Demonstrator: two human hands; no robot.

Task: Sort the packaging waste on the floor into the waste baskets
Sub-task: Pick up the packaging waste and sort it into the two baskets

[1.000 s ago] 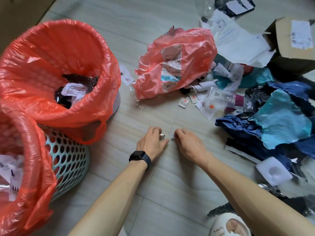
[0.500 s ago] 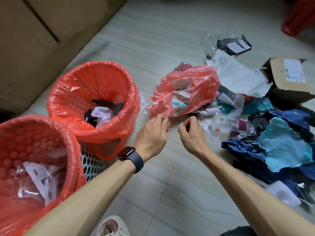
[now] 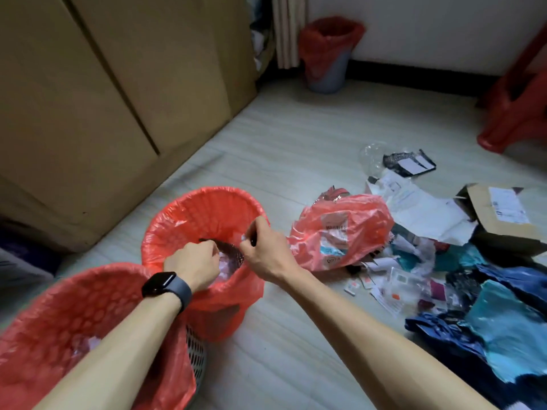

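Observation:
My left hand (image 3: 192, 267) and my right hand (image 3: 266, 250) hover over the mouth of the middle waste basket (image 3: 207, 193), which has a red liner. The right hand pinches a small white scrap (image 3: 243, 238) at its fingertips. The left hand's fingers are curled in a pinch, and the knuckles hide what they hold. Dark and white waste lies inside this basket. A second red-lined basket (image 3: 88, 279) stands nearer me under my left forearm. The waste pile on the floor to the right holds a red plastic bag (image 3: 340, 229), white paper (image 3: 423, 208) and blue plastic wrapping (image 3: 509, 329).
A cardboard box (image 3: 500, 211) lies at the far right of the pile, with small tags (image 3: 352, 288) on the floor in front. A third lined basket (image 3: 328, 51) stands by the back wall, a red stool (image 3: 515, 113) at right, brown cupboard doors (image 3: 103, 99) at left.
Both hands rose from the floor with small scraps pinched and moved left, ending over the middle basket. The view tilted up and now shows the room's back wall.

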